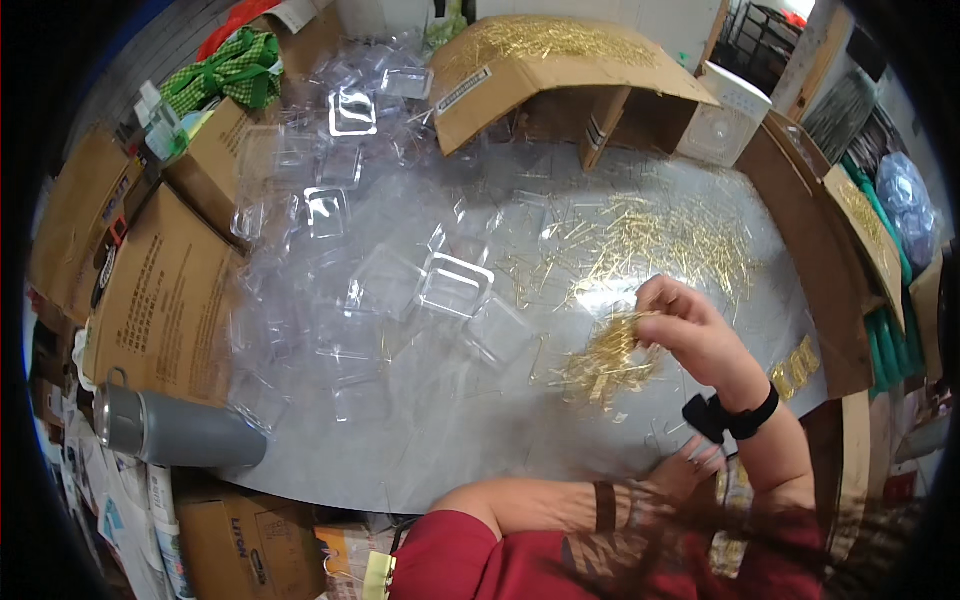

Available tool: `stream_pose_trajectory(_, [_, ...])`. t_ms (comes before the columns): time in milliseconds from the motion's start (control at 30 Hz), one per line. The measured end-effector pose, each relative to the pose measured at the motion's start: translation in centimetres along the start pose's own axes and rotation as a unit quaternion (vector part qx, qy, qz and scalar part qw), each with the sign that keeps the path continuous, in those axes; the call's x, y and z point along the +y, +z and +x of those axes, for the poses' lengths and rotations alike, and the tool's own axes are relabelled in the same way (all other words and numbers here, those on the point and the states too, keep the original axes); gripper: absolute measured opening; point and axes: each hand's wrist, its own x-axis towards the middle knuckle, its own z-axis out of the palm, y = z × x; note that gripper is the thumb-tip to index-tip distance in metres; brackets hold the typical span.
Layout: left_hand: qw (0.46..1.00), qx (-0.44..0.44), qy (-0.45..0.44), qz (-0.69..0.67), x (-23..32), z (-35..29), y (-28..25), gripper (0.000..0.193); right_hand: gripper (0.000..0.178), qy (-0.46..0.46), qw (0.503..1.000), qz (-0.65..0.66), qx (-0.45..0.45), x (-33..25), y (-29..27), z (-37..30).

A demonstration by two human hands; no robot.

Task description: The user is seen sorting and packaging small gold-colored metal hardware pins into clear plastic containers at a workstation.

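My right hand (690,335), with a black band on its wrist, is closed in a pinch at the right of the table. Thin gold pins (610,362) show at its fingertips, over a small heap; where the held ones end and the heap begins is hard to tell. Beyond the hand spreads a wider scatter of loose gold pins (660,240). My left forearm crosses low in front of me to the right. Near the table's front edge, below the right wrist, is my left hand (688,468); its fingers are partly hidden, beside something clear and shiny.
Clear plastic boxes (455,285) cover the table's left half. A grey bottle (190,428) lies at the front left. Cardboard (560,75) with more gold pins arches at the back, next to a white container (725,115). Cardboard walls (810,250) line the right side.
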Motion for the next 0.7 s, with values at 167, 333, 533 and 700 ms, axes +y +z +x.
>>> stream_pose_trajectory(167, [0.989, -0.068, -0.096, -0.088, 0.7, 0.0, -2.2, 0.061, 0.03, 0.057, 0.992, 0.102, -0.041, 2.1, -1.3, -1.3])
stream_pose_trajectory(333, [0.931, 0.001, -0.185, -0.314, 1.4, 0.6, 0.1, 0.045, 0.048, 0.097, 0.937, 0.333, 0.051, 1.6, 0.5, -3.5])
stream_pose_trajectory(533, [0.884, 0.431, 0.064, -0.169, -0.1, 0.6, 2.3, 0.043, 0.064, 0.074, 0.909, 0.407, 0.052, 0.6, 2.8, -5.3])
stream_pose_trajectory(700, [0.892, 0.419, 0.054, -0.162, 0.3, 0.3, 3.2, 0.045, 0.065, 0.07, 0.936, 0.314, 0.142, 2.3, 2.3, -5.7])
